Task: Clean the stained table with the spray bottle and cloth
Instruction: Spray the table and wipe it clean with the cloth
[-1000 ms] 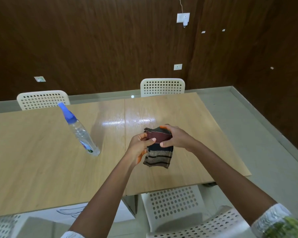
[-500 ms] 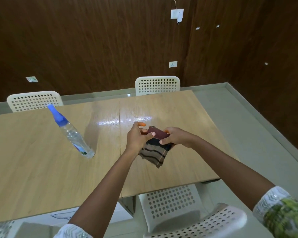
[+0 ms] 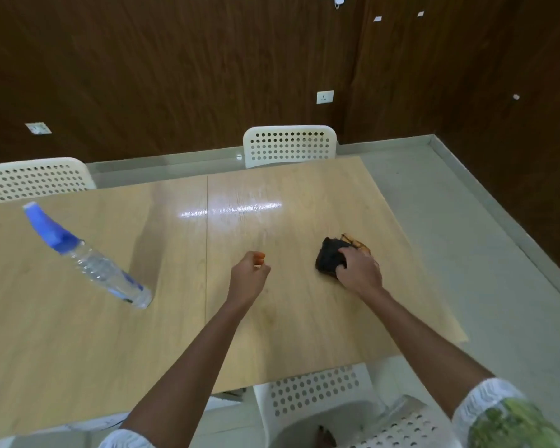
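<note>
A dark bunched cloth [image 3: 330, 257] lies on the light wooden table [image 3: 162, 321], right of the centre seam. My right hand [image 3: 358, 270] presses down on it, fingers curled over its near side. My left hand [image 3: 250, 275] hovers over the table left of the cloth, loosely curled and holding nothing. A clear spray bottle with a blue nozzle [image 3: 88, 258] stands on the left half of the table, well away from both hands.
White perforated chairs stand at the far side [image 3: 290, 145], far left [image 3: 36, 179] and at the near edge below my arms [image 3: 337, 412]. Dark wood-panelled walls close off the back and right. Grey floor lies to the right of the table.
Both hands held the cloth in the air before. The left hand has let go, and the right hand has brought the cloth down onto the table further to the right.
</note>
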